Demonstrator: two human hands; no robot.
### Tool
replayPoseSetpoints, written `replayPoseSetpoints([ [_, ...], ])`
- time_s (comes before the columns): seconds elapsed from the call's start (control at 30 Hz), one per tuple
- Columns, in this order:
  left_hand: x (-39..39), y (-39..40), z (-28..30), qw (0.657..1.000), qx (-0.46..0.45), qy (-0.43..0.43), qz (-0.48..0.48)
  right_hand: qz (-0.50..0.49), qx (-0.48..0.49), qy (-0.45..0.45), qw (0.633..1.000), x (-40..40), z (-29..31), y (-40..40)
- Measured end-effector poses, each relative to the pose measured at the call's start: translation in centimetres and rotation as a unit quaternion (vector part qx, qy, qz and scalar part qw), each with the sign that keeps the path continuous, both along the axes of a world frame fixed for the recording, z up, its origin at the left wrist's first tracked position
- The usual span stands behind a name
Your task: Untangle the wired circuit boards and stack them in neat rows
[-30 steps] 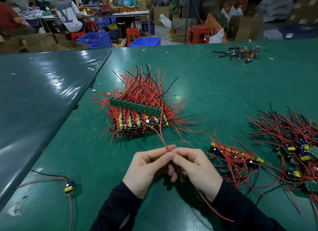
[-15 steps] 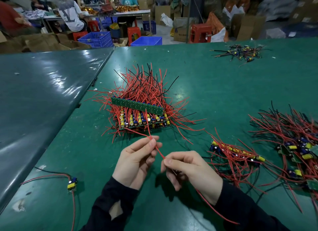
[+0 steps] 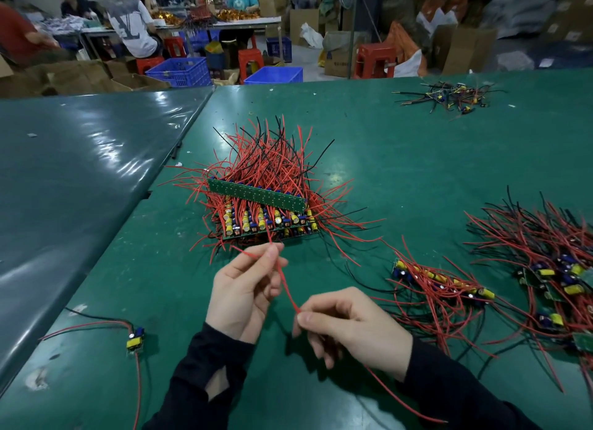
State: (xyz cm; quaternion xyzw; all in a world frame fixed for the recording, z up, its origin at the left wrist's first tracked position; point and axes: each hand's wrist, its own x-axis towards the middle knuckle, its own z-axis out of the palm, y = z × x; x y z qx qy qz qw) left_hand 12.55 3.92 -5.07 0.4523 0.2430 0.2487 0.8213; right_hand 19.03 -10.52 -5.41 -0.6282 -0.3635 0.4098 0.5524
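A stack of small circuit boards (image 3: 266,214) in rows, bristling with red and black wires, sits mid-table on the green table (image 3: 401,179). A red wire (image 3: 286,287) runs taut from the stack's front toward me. My left hand (image 3: 244,288) pinches it just in front of the stack. My right hand (image 3: 349,327) pinches the same wire lower down, and the wire trails on past my right wrist. A tangled clump of boards (image 3: 439,285) lies right of my hands, and a bigger tangle (image 3: 552,269) reaches the right edge.
One single board (image 3: 134,336) with red and black leads lies near the front left. A small heap of wired parts (image 3: 452,97) sits at the far right. A second, shiny table (image 3: 80,173) adjoins on the left. People, stools and blue crates stand beyond the far edge.
My hands, touching a second ago, have drawn apart along the red wire: the left went up toward the stack, the right stayed low and to the right.
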Motion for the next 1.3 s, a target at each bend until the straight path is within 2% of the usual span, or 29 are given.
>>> replayPoseSetpoints([
  [0.13,-0.1,0.4,-0.1,0.997,0.048,0.027,0.056,-0.021,-0.029,-0.056,0.998,0.1,-0.3,0.0],
  [0.27,0.0,0.8,0.2,0.998,-0.026,0.046,0.029,-0.034,-0.044,-0.136,0.989,0.1,-0.6,-0.1],
  [0.4,-0.1,1.8,-0.1,0.990,-0.126,0.022,0.052,-0.021,-0.036,-0.090,0.995,0.3,-0.2,-0.1],
  [0.6,-0.4,2.5,-0.1,0.976,-0.161,-0.048,0.136,-0.010,0.000,-0.009,1.000,0.3,0.3,-0.3],
  [0.73,-0.2,1.8,-0.4,0.973,-0.106,-0.070,0.193,-0.025,-0.006,0.041,0.999,0.4,0.4,-0.1],
  [0.87,-0.2,1.4,-0.7,0.954,0.127,-0.084,0.257,-0.039,-0.013,0.046,0.998,0.6,0.7,-0.2],
  [0.93,-0.3,1.6,-1.0,0.947,0.183,-0.070,0.256,-0.043,-0.008,0.035,0.998,0.6,0.8,-0.3],
  [1.07,-0.5,2.1,-1.3,0.935,0.248,-0.018,0.251,-0.060,-0.004,-0.024,0.998,0.5,0.6,-0.2],
  [1.13,-0.5,2.2,-1.3,0.925,0.273,0.004,0.264,-0.075,-0.003,-0.023,0.997,0.5,0.5,0.0],
  [1.2,-0.4,1.8,-1.0,0.929,0.261,0.009,0.262,-0.104,0.005,0.007,0.995,0.6,0.5,0.1],
  [1.3,-0.1,0.5,-0.6,0.959,0.191,0.000,0.207,-0.187,0.059,0.096,0.976,1.1,0.6,0.2],
])
